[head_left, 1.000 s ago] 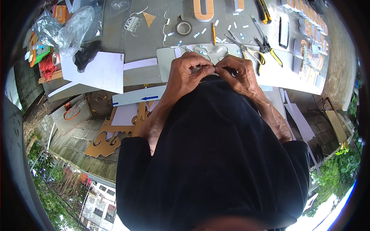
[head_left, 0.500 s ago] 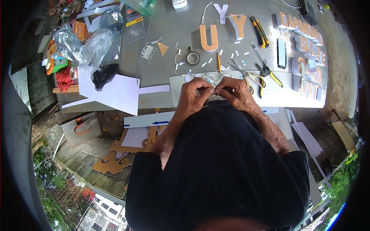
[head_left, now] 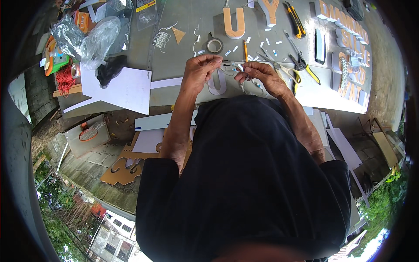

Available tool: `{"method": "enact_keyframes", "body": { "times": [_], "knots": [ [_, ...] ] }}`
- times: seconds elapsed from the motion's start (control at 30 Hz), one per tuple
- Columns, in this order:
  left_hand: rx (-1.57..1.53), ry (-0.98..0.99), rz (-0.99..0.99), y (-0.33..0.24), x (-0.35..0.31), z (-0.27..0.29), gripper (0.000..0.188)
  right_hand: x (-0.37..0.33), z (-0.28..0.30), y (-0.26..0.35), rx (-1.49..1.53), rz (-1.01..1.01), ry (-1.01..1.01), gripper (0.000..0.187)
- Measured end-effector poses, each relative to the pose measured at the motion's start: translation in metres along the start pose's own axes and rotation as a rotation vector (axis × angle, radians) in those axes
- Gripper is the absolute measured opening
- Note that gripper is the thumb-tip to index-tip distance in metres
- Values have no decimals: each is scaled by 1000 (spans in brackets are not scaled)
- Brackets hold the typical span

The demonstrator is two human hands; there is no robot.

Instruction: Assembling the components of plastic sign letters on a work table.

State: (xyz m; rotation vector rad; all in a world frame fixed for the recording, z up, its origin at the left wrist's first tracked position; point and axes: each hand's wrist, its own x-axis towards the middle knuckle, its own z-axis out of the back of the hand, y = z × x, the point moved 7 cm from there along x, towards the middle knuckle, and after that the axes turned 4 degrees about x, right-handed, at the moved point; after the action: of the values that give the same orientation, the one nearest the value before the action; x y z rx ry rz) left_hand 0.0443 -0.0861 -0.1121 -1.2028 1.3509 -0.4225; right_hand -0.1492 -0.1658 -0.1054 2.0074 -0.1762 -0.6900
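My left hand (head_left: 200, 72) is closed, thumb and finger pinching the end of a thin wire (head_left: 228, 63) with a dark part near the fingertips. My right hand (head_left: 262, 75) is closed too, gripping the same wire beside a small white piece (head_left: 240, 67). More thin wire with small white-and-blue pieces hangs below and around the right fingers. Between and under the hands lies a white letter U (head_left: 217, 90). Just beyond them are a roll of dark tape (head_left: 220, 45), a pencil (head_left: 245, 50) and scattered small white pieces (head_left: 267, 41).
To the right lie scissors (head_left: 291, 72), yellow-handled pliers (head_left: 301, 67), a cutter knife (head_left: 297, 19) and a phone (head_left: 320, 46). Tan-faced letters (head_left: 235, 24) stand farther back, with more at far right. Crumpled clear plastic (head_left: 100, 41) and white sheets (head_left: 126, 89) cover the left side.
My hands, close together half a second ago, have moved apart and farther over the table, the wire now stretched between them. The white letter U has come into sight, and the whole view has shifted slightly.
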Motion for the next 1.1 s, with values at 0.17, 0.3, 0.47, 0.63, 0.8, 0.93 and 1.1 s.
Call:
{"method": "enact_keyframes", "body": {
  "times": [0.17, 0.3, 0.47, 0.63, 0.8, 0.93, 1.1],
  "knots": [
    [-13, -67, -27, -4, 3, 13, 21, -5, 3, 13, -67, 38, -50, 34],
    [-14, -126, -100, -18, 3, 31, 20, -5, 20, 21, -321, 186, -176, 43],
    [21, -180, -148, -25, -4, 53, 17, -3, 29, 9, -630, 142, -236, 33],
    [55, -184, -168, -20, -21, 78, 16, 0, 9, 0, -659, 194, -161, 26],
    [188, -154, -206, -19, -28, 89, 17, 14, -39, 16, -853, 358, -77, 25],
    [241, -72, -234, -22, -31, 86, 17, 28, -68, 11, -895, 452, -26, 38],
    [279, 1, -237, -27, -31, 80, 17, 33, -92, 4, -967, 478, 26, 42]
  ]
}}
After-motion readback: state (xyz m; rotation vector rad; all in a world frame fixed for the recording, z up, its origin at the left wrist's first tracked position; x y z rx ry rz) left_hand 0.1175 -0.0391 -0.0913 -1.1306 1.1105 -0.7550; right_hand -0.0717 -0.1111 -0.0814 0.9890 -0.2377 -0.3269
